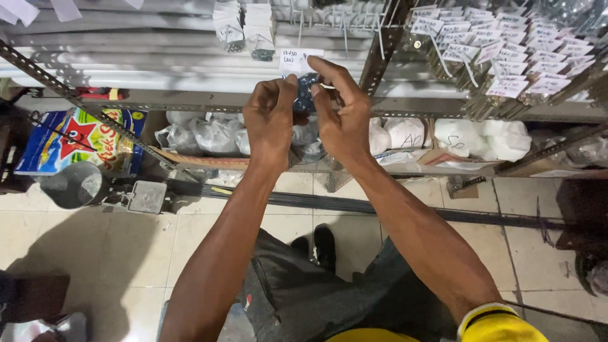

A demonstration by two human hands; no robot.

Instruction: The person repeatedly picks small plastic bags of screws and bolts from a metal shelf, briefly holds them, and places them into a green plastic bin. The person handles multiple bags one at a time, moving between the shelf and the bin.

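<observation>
Clear plastic of a small packet (306,92) of dark hardware with a white paper tag is pinched between the left hand (271,120) and the right hand (342,117), both closed on it, just before the wire hook rack (329,22). Judging by the grip, the packet is being handled at its top; steady fingertip control is called for.

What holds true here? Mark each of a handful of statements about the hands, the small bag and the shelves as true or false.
1. Both hands hold one small clear bag of dark parts. True: the left hand and right hand pinch the small bag between them.
2. The bag carries a white paper tag. True: the tag sits at its top.
3. The hands work over a table. False: they are raised in front of metal shelving.
4. The grey metal bucket hangs on a hook. False: the bucket stands on the tiled floor.
5. White sacks lie on the low shelf. True: white sacks lie there.
</observation>
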